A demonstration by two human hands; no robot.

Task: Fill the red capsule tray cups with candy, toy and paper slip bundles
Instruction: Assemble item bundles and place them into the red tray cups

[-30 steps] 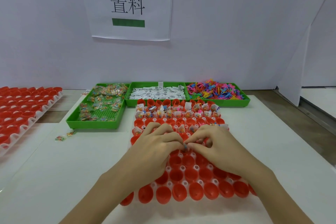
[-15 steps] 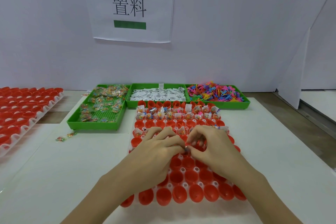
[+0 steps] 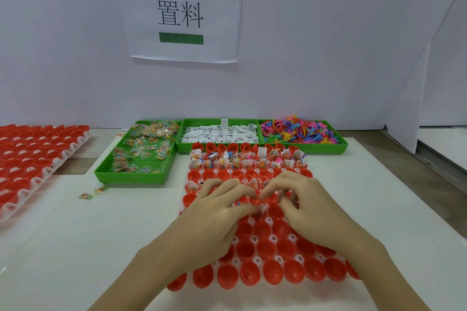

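Observation:
The red capsule tray (image 3: pixel 252 278) lies on the white table in front of me. Its second and third rows from the back hold candy, toy and slip bundles (image 3: pixel 249 163); a few cups further forward are also filled, and the near rows show bare red cups. My left hand (image 3: pixel 214 212) and my right hand (image 3: pixel 313 207) hover over the tray's middle with fingers curled. Their fingertips meet over one cup and pinch a small bundle (image 3: pixel 262 207), of which only a white slip edge and a coloured bit show.
Three green bins stand behind the tray: candy packets (image 3: pixel 141 156), paper slips (image 3: pixel 219 134) and coloured toys (image 3: pixel 300 131). A second tray of red cups (image 3: pixel 30 156) sits at the far left. Loose candy packets (image 3: pixel 91 193) lie on the table. A white partition (image 3: pixel 404 98) stands at right.
Both hands stayed over the same cups while working the bundle. Their fingertips shifted slightly and the right hand's fingers curled in further. The camera tilted a little.

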